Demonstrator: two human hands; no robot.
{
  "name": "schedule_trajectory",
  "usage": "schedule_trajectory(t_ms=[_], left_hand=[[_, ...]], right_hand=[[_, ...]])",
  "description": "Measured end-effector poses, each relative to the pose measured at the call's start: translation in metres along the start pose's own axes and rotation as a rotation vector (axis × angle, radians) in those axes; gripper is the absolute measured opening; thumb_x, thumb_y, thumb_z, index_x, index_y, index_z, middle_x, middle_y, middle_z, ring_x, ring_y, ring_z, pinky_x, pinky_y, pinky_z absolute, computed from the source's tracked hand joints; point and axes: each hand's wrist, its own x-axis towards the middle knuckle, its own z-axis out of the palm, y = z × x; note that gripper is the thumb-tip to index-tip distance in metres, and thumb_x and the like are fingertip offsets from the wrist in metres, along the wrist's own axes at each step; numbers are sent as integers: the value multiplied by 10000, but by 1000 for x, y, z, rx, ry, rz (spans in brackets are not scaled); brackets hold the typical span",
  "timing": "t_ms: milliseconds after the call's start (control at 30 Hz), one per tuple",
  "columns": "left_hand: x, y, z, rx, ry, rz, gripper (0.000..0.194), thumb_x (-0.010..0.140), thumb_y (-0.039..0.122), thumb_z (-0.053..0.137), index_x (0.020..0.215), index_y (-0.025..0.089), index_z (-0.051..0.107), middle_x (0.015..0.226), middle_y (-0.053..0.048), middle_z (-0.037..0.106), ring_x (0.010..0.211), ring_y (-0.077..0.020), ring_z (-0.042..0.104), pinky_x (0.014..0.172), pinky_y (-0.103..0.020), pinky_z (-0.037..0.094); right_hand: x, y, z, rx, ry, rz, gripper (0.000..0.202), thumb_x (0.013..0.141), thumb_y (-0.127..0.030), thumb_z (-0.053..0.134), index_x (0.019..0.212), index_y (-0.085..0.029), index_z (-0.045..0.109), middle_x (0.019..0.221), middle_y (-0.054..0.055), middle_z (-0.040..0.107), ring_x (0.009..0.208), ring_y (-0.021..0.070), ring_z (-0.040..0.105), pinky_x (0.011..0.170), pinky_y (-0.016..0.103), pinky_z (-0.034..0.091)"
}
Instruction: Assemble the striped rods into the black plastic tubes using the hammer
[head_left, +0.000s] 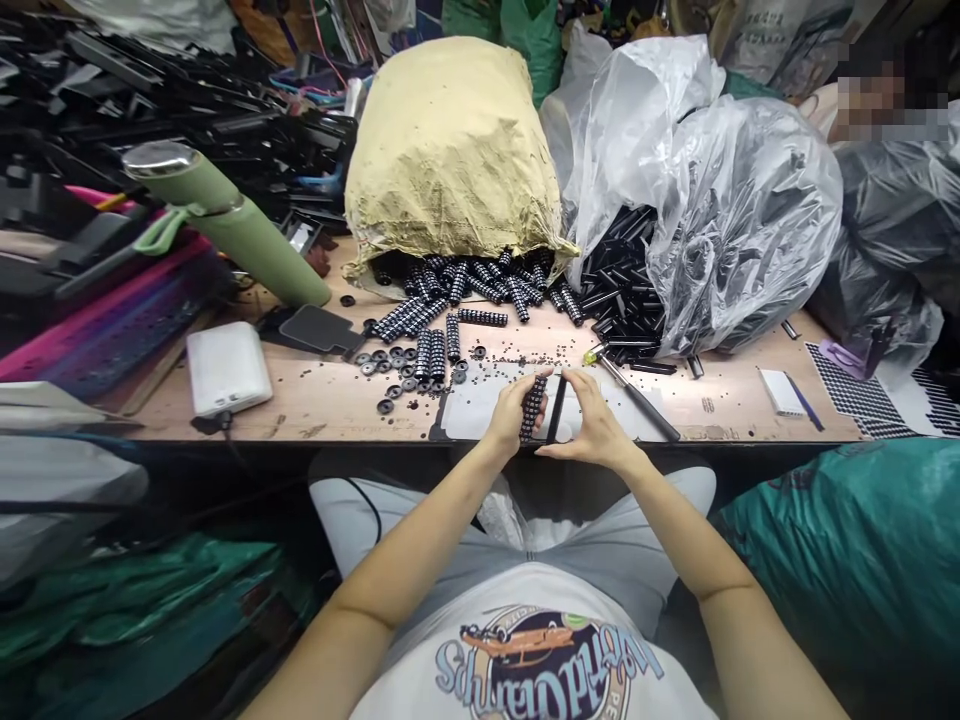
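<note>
Fingers of the left hand point(508, 414) are grasping a patterned cylinder point(532, 408) just below frame centre; those of the right hand point(598, 430) are pinching a black strip point(556, 408) beside it. Similar cylinders point(430, 357) are lying mid-frame on the counter point(322, 405).

The left fingers point(517, 392) hide part of the studded cylinder point(533, 405); the black strip point(556, 410) between the right fingers point(586, 388) is too dark to show surface detail. Just beyond both, scattered specks point(525, 361) are too small to identify. Farther past the left fingers, the cream sack point(454, 150) conceals its contents beyond the mouth. Well left of them, the black-parts heap point(187, 130) blurs and runs off the edge. Well right of the right fingers, the picture's edge cuts the green sack point(847, 530), and a pixelated patch point(892, 95) masks what's behind.
</note>
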Motion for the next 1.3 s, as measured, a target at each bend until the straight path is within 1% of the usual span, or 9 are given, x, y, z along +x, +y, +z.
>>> schedule_trajectory(t_ms=[167, 500, 733, 833, 933, 1000, 1100, 1200, 1300], left_hand=[[-2, -1, 9, -64, 18, -26, 421, 734, 479, 621, 981, 140, 590, 532, 29, 533, 411, -151, 562, 395, -252, 444], [-7, -1, 16, -104, -10, -132, 353, 731, 435, 650, 909, 155, 530, 515, 37, 516, 386, -139, 547, 369, -231, 450], [-3, -4, 16, 2, -29, -140, 340, 786, 466, 595, 845, 133, 572, 611, -3, 548, 427, -120, 542, 430, -249, 467], [3, -16, 11, 239, -29, -17, 379, 854, 452, 509, 996, 122, 630, 782, -62, 610, 613, -163, 615, 592, -311, 520], [8, -35, 3, 746, 15, 337, 441, 843, 348, 559, 1231, 139, 580, 993, -106, 592, 924, -226, 603, 822, -376, 500], [11, -46, -4, 1100, 8, 537, 487, 829, 259, 583, 1299, 143, 535, 1027, -118, 574, 1000, -242, 559, 881, -393, 469], [16, -51, -19, 1451, -80, 687, 406, 884, 165, 489, 1286, 165, 545, 1011, -124, 604, 937, -226, 561, 830, -375, 462], [19, -46, -34, 1628, -203, 784, 360, 918, 121, 414, 1230, 179, 586, 1021, -129, 629, 931, -218, 563, 828, -378, 429], [19, -42, -40, 1709, -202, 788, 382, 932, 121, 383, 1251, 191, 580, 1013, -135, 620, 941, -223, 552, 832, -382, 410]], right_hand=[[2, -9, 5, 4, -13, -77, 1098, 612, -493, 793, 1468, -190, 175, 1418, 161, 335, 1365, 304, 307, 1155, 480, 280], [-2, 6, 12, 65, -4, -107, 1131, 575, -469, 829, 1460, -197, 181, 1440, 168, 334, 1376, 303, 310, 1156, 483, 283], [-5, 12, 17, 155, 18, -29, 1062, 560, -323, 829, 1426, -192, 228, 1391, 150, 375, 1323, 277, 387, 1122, 445, 346], [-8, 19, 31, 167, 72, 26, 1054, 553, -318, 817, 1414, -167, 230, 1371, 162, 380, 1307, 280, 395, 1102, 442, 367], [-12, 27, 48, 77, 131, 97, 996, 592, -302, 776, 1411, -155, 228, 1372, 173, 386, 1317, 293, 373, 1107, 471, 343], [-15, 33, 51, -16, 122, 126, 916, 646, -273, 727, 1409, -142, 237, 1382, 181, 387, 1325, 290, 359, 1110, 470, 330], [-23, 46, 32, -228, 108, 226, 820, 715, -316, 699, 1389, -103, 286, 1382, 206, 396, 1313, 305, 357, 1083, 467, 340], [-31, 65, -5, -568, 199, 553, 579, 815, -385, 621, 1274, -83, 441, 1272, 233, 481, 1217, 353, 414, 980, 507, 373], [-39, 77, -31, -737, 121, 744, 306, 914, -353, 473, 1052, -93, 557, 1102, 218, 568, 1077, 327, 499, 863, 430, 408]])
